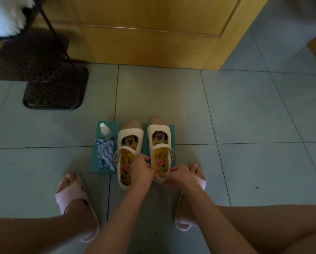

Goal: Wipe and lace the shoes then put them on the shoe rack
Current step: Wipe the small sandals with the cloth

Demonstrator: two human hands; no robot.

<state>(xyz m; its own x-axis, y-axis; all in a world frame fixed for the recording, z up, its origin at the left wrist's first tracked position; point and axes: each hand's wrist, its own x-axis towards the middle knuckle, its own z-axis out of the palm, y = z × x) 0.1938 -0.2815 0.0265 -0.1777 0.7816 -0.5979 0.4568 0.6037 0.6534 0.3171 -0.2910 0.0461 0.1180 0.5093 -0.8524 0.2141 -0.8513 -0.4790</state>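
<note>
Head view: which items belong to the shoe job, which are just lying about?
Job:
left shoe
right shoe
striped cloth
spray bottle
teal mat
shoe rack
left hand and right hand, both on the right shoe's heel

Lying about:
pink slippers, worn
wooden cabinet

The tiled floor (pixel 226 110) carries a teal mat (pixel 94 162), the shoe rack's dark base (pixel 55 92), and two feet in pink slippers (pixel 74 197).

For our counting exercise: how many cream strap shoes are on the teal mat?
2. The left shoe lies beside the striped cloth; the right shoe is next to it, its heel held by the left hand and right hand. None seems hidden.
</note>
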